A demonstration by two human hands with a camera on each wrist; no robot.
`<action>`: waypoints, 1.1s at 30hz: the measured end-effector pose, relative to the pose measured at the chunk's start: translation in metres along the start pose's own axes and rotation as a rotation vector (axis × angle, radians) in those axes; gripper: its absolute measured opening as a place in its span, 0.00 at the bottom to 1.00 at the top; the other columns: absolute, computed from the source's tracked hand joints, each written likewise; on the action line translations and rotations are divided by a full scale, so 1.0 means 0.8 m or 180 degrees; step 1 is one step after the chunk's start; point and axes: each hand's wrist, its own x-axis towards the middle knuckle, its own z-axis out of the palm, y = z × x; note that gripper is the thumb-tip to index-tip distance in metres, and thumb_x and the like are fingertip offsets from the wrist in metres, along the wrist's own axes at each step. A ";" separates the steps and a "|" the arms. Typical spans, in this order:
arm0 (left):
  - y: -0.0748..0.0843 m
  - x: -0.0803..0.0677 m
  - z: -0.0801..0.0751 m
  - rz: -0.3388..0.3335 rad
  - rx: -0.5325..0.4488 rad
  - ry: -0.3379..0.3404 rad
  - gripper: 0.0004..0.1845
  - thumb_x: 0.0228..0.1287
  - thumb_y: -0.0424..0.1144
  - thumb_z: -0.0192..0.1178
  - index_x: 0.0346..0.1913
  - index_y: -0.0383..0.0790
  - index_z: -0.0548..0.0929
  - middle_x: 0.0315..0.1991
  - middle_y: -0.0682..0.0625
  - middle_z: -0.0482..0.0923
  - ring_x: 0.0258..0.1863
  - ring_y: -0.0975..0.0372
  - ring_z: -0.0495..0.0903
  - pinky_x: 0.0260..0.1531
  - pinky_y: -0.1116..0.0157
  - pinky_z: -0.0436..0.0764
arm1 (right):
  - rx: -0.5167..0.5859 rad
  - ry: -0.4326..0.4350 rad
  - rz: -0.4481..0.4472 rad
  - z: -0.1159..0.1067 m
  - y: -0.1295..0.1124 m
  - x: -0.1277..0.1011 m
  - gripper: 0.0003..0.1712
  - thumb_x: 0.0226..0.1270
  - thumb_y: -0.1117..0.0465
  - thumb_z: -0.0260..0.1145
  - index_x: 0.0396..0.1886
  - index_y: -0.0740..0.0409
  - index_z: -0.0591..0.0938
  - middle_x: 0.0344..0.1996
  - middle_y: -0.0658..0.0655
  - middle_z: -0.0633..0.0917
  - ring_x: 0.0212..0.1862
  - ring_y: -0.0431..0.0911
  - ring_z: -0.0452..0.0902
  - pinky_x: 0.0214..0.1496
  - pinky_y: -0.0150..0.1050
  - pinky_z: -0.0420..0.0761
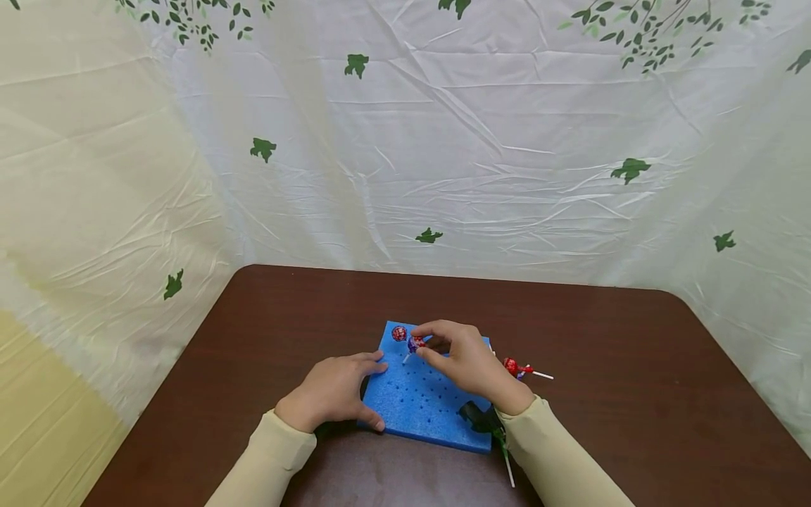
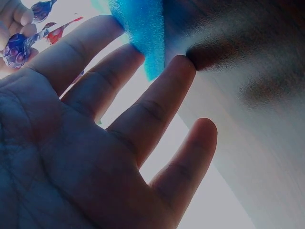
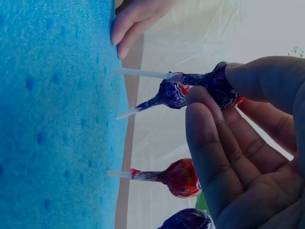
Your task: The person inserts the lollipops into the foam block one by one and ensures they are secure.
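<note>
A blue foam block (image 1: pixel 431 408) dotted with holes lies on the dark brown table (image 1: pixel 633 394). My left hand (image 1: pixel 355 387) rests flat against the block's left edge, its fingers (image 2: pixel 152 105) straight and touching the foam (image 2: pixel 143 28). Over the block's far part, my right hand (image 1: pixel 423 346) pinches a purple-wrapped lollipop (image 1: pixel 415 343) by its head (image 3: pixel 209 88), and the white stick (image 3: pixel 143 73) points at the foam (image 3: pixel 57 119). Beside it a red lollipop (image 1: pixel 399 333) stands in the block, also visible as a red lollipop (image 3: pixel 181 177) in the right wrist view.
Another red lollipop (image 1: pixel 514 366) lies on the table right of the block. A dark and green object (image 1: pixel 478 417) with a white stick (image 1: pixel 509 470) sits under my right wrist. A leaf-printed plastic sheet (image 1: pixel 443 155) walls in the table at the back and sides.
</note>
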 end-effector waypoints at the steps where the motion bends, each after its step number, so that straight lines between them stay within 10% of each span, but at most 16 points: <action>1: 0.000 0.000 -0.001 -0.0003 -0.0002 -0.0007 0.52 0.37 0.68 0.77 0.66 0.43 0.79 0.70 0.49 0.69 0.65 0.52 0.73 0.57 0.49 0.76 | 0.0004 -0.0007 0.0002 0.000 0.000 0.000 0.18 0.66 0.63 0.71 0.55 0.55 0.84 0.50 0.51 0.85 0.43 0.41 0.85 0.45 0.38 0.84; 33: -0.001 0.000 0.001 0.0024 0.0044 0.0001 0.52 0.38 0.68 0.76 0.67 0.44 0.78 0.70 0.49 0.69 0.65 0.53 0.73 0.56 0.50 0.76 | -0.0174 -0.0164 0.0007 0.016 0.008 0.000 0.16 0.67 0.62 0.71 0.54 0.55 0.86 0.45 0.49 0.87 0.41 0.39 0.85 0.42 0.37 0.84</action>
